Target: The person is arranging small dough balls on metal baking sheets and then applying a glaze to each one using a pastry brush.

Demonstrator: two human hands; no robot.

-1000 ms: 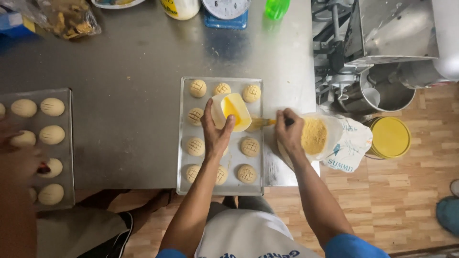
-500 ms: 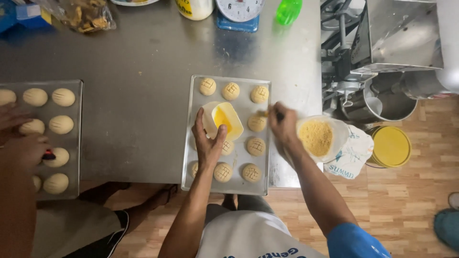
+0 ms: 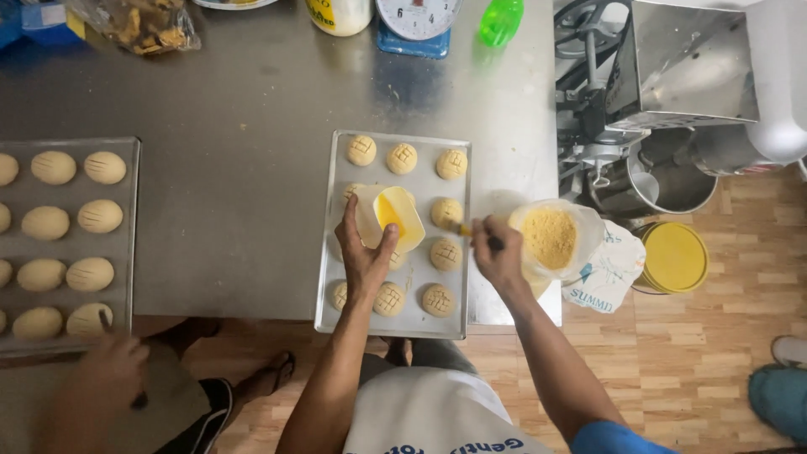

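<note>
At the centre of the frame our left hand [image 3: 363,256] is wrapped around a small pale cup [image 3: 389,217] of yellow wash, held above the baking tray [image 3: 336,252]. Our right hand [image 3: 498,256] pinches a brush [image 3: 465,229] whose tip meets a scored dough round [image 3: 447,212]. We count about ten rounds on this tray, some partly hidden. Right of it sits one plastic tub of crumbs [image 3: 551,238]. At the left edge a second tray [image 3: 126,219] carries around eleven smooth rounds, with another person's hand [image 3: 105,370] below.
</note>
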